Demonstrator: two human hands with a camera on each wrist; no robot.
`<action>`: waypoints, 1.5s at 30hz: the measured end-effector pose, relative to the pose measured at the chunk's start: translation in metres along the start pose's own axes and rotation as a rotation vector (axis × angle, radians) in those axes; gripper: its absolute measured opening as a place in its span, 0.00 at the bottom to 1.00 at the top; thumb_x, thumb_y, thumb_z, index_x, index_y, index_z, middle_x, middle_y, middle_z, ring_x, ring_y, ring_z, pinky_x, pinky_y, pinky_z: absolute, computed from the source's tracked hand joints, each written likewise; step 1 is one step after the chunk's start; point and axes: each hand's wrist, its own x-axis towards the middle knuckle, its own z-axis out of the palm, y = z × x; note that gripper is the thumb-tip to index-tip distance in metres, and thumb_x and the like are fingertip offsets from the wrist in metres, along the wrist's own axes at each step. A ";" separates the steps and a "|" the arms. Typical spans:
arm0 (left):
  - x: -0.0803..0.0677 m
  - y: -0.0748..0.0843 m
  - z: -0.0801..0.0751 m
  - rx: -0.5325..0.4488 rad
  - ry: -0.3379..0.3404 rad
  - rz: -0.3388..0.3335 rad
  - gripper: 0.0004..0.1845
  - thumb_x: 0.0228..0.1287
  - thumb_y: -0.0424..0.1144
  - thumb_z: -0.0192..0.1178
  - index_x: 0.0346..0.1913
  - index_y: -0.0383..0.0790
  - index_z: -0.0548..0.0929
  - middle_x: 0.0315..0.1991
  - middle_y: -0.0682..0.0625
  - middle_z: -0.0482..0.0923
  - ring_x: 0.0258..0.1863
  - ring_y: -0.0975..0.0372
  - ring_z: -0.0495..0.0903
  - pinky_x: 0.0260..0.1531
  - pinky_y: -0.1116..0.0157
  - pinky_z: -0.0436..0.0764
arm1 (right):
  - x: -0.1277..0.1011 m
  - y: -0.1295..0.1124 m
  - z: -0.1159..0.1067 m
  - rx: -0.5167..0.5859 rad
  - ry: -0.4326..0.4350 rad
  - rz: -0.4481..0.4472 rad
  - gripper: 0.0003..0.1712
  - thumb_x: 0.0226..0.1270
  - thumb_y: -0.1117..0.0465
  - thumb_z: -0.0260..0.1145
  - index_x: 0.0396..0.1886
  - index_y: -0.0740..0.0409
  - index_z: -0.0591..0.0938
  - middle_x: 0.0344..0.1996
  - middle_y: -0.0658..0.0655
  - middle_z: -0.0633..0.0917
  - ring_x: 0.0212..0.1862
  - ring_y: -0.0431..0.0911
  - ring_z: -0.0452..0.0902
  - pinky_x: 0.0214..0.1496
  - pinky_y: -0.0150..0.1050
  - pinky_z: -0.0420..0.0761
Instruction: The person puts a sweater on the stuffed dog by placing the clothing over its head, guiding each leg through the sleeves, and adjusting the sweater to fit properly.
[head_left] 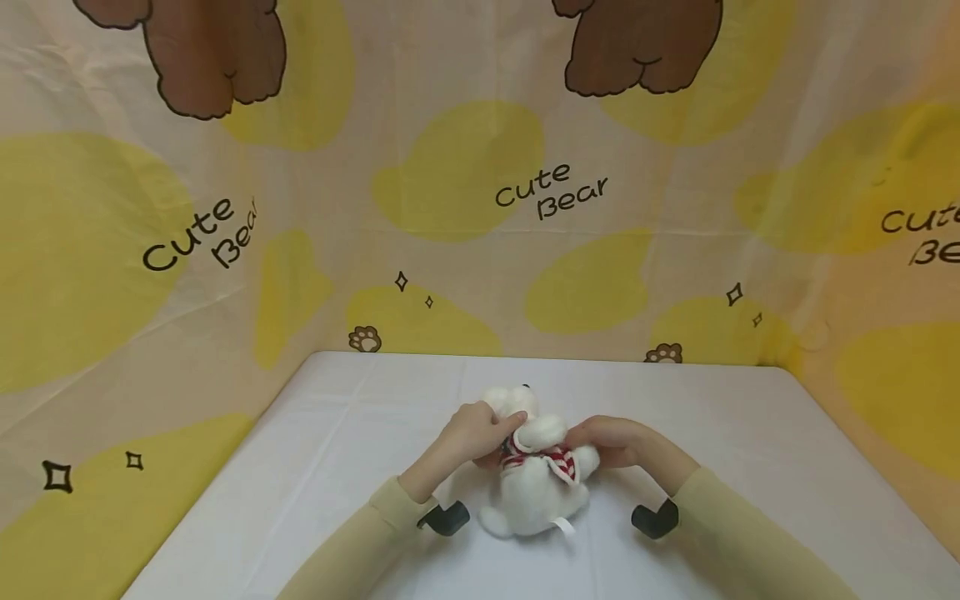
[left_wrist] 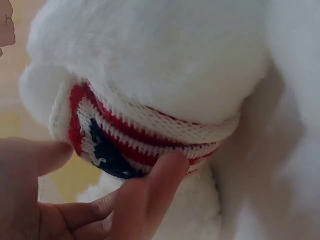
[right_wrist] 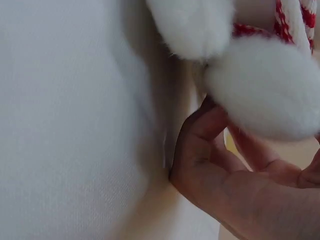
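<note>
Backdrop writing (head_left: 551, 191): "Cute Bear"
Left hand (head_left: 474, 432): pinching knitted scarf (left_wrist: 145, 137)
Right hand (head_left: 611, 440): fingers curled round white plush bear (head_left: 534, 492)
Counter (head_left: 750, 450): white cloth

Two forearms in view, both in long pale yellow-beige sleeves, left sleeve (head_left: 352, 542) and right sleeve (head_left: 742, 533), snug fit, cuffs ending at the wrists. Black rounded device under each wrist: left wrist camera (head_left: 444, 517), right wrist camera (head_left: 656, 518). Both hands bare, no rings or gloves visible.
</note>
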 end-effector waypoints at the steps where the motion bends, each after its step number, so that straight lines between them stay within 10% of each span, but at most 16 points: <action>1: 0.001 0.000 0.001 -0.017 0.001 0.004 0.34 0.61 0.67 0.51 0.13 0.40 0.79 0.09 0.50 0.76 0.10 0.61 0.78 0.16 0.64 0.76 | -0.001 0.000 0.001 0.005 0.002 0.001 0.24 0.63 0.60 0.56 0.55 0.73 0.73 0.45 0.56 0.79 0.47 0.45 0.75 0.53 0.40 0.77; 11: 0.012 0.014 -0.005 -0.255 -0.017 0.044 0.28 0.59 0.64 0.57 0.34 0.38 0.83 0.30 0.46 0.84 0.22 0.60 0.83 0.28 0.57 0.84 | -0.015 -0.020 0.010 -0.071 0.398 -0.139 0.34 0.61 0.59 0.66 0.63 0.72 0.68 0.52 0.62 0.80 0.48 0.46 0.78 0.55 0.44 0.78; 21: 0.027 0.007 0.012 -0.296 0.104 0.233 0.20 0.47 0.46 0.72 0.42 0.40 0.83 0.37 0.50 0.86 0.39 0.61 0.84 0.38 0.66 0.81 | -0.016 -0.010 0.014 -0.365 0.725 -0.477 0.35 0.47 0.68 0.75 0.56 0.66 0.70 0.50 0.66 0.78 0.54 0.57 0.73 0.57 0.50 0.75; 30: 0.032 -0.014 0.025 -0.457 0.014 0.346 0.26 0.43 0.34 0.75 0.49 0.36 0.81 0.48 0.44 0.82 0.48 0.53 0.83 0.44 0.69 0.81 | -0.028 0.007 0.012 -0.389 0.609 -0.474 0.43 0.42 0.66 0.78 0.57 0.64 0.65 0.52 0.64 0.74 0.53 0.56 0.73 0.56 0.49 0.77; 45: 0.024 -0.027 0.031 -0.232 0.067 0.442 0.30 0.42 0.37 0.75 0.54 0.40 0.80 0.50 0.48 0.82 0.53 0.56 0.80 0.50 0.65 0.79 | -0.033 0.018 0.009 -0.559 0.518 -0.465 0.31 0.43 0.64 0.78 0.46 0.61 0.70 0.42 0.59 0.80 0.47 0.52 0.77 0.44 0.35 0.82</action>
